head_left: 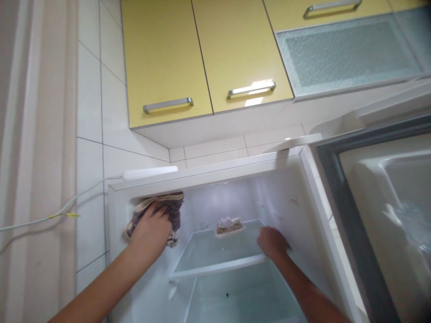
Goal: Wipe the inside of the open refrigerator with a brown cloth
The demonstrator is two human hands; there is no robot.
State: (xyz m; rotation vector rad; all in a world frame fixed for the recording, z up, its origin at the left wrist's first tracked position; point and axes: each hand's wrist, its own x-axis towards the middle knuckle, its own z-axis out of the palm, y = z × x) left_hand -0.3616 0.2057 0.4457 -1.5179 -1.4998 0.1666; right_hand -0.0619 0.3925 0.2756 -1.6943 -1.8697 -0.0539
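Observation:
My left hand (151,229) presses a brown patterned cloth (173,211) against the upper left inner wall of an open fridge (215,169). Its fingers are bent over the folded fabric. On the other side, my right hand (271,241) is closed near the right end of the glass shelf (208,251), close to the inner wall. Its fingertips are turned away, and I cannot tell whether they grip the shelf. Between the hands, toward the back of that shelf, sits a small clear tray (230,227) with brownish food in it.
The open fridge door (370,215) stands at the right. Yellow wall cabinets (164,58) with metal handles hang above. A white power strip (150,173) rests by the fridge's top left edge, its cable (72,204) running left. A lower shelf (235,291) lies beneath.

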